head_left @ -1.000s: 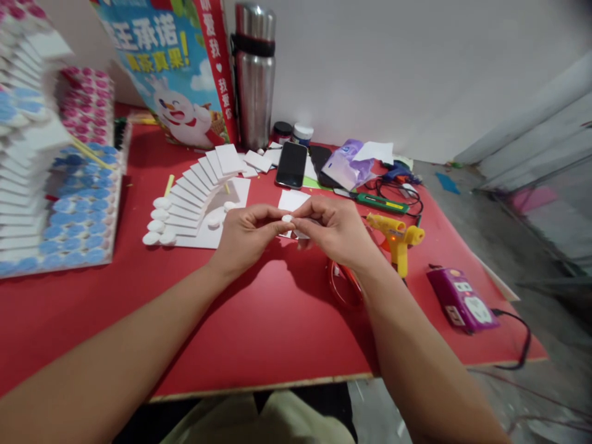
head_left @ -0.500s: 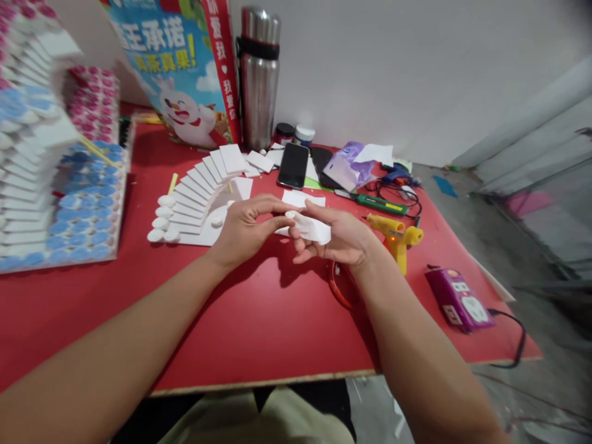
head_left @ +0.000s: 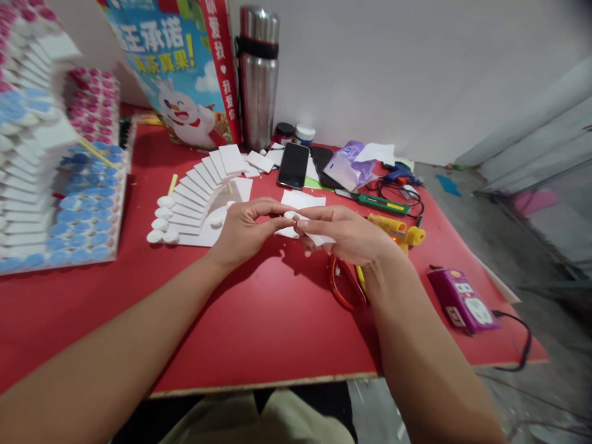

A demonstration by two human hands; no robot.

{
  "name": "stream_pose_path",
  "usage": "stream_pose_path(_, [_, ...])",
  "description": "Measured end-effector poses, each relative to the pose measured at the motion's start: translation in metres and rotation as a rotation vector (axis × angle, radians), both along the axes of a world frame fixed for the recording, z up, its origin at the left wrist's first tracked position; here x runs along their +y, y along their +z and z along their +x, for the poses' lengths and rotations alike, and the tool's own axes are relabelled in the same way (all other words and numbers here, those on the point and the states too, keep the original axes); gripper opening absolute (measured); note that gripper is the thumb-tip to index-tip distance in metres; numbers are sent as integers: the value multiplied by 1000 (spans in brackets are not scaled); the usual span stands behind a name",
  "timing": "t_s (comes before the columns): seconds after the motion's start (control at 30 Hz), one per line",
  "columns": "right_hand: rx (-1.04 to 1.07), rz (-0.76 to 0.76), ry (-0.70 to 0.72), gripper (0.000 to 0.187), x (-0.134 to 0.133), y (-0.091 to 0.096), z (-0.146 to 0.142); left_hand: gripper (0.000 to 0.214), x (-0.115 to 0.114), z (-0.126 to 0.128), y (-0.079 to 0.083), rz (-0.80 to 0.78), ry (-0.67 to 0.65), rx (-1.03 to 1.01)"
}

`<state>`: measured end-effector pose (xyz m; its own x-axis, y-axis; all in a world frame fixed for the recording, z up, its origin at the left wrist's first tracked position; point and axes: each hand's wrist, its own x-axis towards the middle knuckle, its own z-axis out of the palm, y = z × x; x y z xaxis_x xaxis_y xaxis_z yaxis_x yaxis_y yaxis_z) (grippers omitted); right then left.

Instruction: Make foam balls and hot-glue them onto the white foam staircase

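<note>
Over the middle of the table, my left hand (head_left: 243,229) pinches a small white roll (head_left: 290,215) between thumb and fingertips. My right hand (head_left: 358,233) is closed on the white strip (head_left: 320,238) that runs from that roll, its thumb and forefinger close to the left fingertips. Part of the strip is hidden behind the right fingers. Left of my hands, white steps (head_left: 190,196) fan out in a curve on a white sheet, with several white discs (head_left: 161,213) at their edge. A white piece of paper (head_left: 303,199) lies just behind my fingers.
A yellow glue gun (head_left: 393,225) and red-handled scissors (head_left: 340,290) lie by my right arm, with a purple power socket (head_left: 462,299) farther right. Behind are a phone (head_left: 293,165), a green cutter (head_left: 383,204) and a steel flask (head_left: 259,80). A blue-and-pink model (head_left: 86,209) stands left.
My right fingers have closed in from a spread, palm-up pose and now pinch the strip near the roll. The right wrist has turned over; my left hand has stayed nearly still.
</note>
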<state>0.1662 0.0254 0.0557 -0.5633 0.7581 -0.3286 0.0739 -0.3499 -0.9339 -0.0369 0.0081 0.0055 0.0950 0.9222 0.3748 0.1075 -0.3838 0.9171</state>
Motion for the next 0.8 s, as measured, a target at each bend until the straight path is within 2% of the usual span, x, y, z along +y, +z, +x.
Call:
stream_pose_path(0.33, [-79,280,-128,37,1,-12,-6,19,3,3,-3,-173,21,-182])
stream_pose_path(0.5, [-123,377,-67,37,0,-8,-9,24,1,2,-3,-229,13,-215])
stream_pose_path(0.67, [-186,464,-3,44,0,-6,-9,20,1,2,-3,-211,0,-222])
stream_pose_path(0.8, [-283,561,-48,37,0,-7,-10,18,2,3,-2,-235,42,-224])
